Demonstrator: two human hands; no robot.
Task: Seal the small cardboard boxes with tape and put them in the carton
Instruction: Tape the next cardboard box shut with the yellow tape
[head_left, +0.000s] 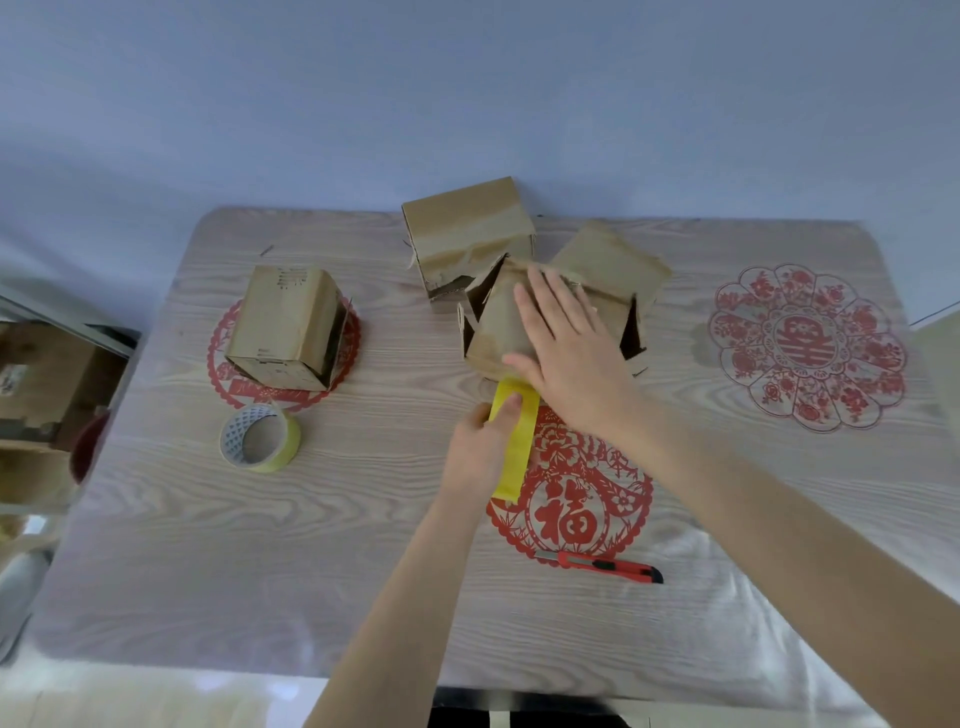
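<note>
Tape strip (519, 452), yellow, hangs from the near edge of the small cardboard box (496, 325) at the middle of the surface (260, 571). The left hand (480, 449) holds the strip, fingers (506, 410) curled and one pressing its upper end. The right hand (569, 353) lies flat on the box's folded flaps, fingers straight and spread. A tape roll (260, 439) sits well to the left, and a red knife (608, 566) lies nearer the person.

Right hand (566, 338) hid cardboard box (493, 327) flap seam; yellow tape strip (522, 431) partly behind left hand (483, 452) (adhesion unclear); left-edge shelf (52, 374) blurred, cropped.
</note>
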